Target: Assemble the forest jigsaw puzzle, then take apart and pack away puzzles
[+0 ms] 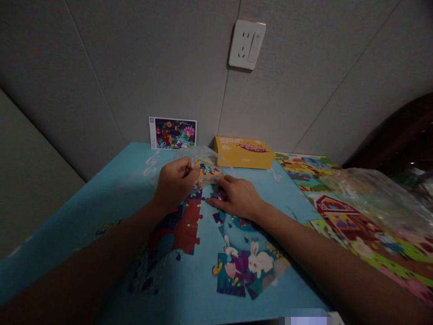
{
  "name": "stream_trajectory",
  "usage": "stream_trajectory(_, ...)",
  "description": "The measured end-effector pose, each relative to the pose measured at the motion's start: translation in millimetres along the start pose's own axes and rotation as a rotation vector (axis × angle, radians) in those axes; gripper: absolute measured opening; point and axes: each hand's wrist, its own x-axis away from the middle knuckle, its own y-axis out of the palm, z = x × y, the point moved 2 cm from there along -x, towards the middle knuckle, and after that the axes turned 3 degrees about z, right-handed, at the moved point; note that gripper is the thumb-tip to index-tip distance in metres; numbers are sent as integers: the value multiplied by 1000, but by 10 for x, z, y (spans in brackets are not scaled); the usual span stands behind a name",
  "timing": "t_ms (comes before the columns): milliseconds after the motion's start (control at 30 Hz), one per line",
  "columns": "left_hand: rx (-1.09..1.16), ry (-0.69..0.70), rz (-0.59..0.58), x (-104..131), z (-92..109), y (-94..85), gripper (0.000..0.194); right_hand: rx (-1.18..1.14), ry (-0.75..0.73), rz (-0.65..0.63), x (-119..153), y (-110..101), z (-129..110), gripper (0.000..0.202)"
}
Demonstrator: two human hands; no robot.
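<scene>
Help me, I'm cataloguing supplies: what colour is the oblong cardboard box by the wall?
Yellow; the oblong cardboard box shows best in the head view.

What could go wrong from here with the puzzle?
1. The right forearm passes close to the rabbit puzzle section; a brush might shift its pieces.
2. The clear plastic bag at the left hand shows colourful contents, which may spill if tugged.
3. The picture card stands upright behind; a knock could topple it.

Homelike setting, wall socket (247, 44), jigsaw puzzles (260, 262)
</scene>
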Motion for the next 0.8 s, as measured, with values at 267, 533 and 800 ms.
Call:
stream_trajectory(267, 56, -31, -24, 9, 8, 5, 23, 9, 10, 41, -76, 59, -22, 50)
stream_trajectory(533, 12, -8, -24, 11, -4, 9, 24, -78, 100, 183, -81, -21, 54, 40)
stream_trajectory(800, 13, 19, -30, 8, -42, 9, 26, -150, 78, 650, 50, -226, 31, 35)
